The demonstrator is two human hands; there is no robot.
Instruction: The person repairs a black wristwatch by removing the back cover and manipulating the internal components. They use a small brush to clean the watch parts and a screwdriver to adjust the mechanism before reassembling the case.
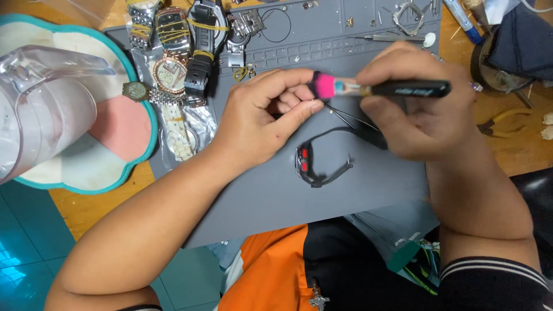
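Brush on a tiny part, pinched just above the grey mat

Left hand has its fingers pinched together on something too small to make out, and the right hand is clamped around a black-handled brush with a pink collar, bristle end right at that pinch: looks like a dusting step, and the next stroke would call for a light, steady touch. All of it hovers over the matte grey work mat. On the mat under the hands lies a thin black band watch with a red-lit face, beside fine steel tweezers. At the mat's far left corner, shiny metal-link and rubber-strap watches lie heaped; left of the mat, a clear plastic jug
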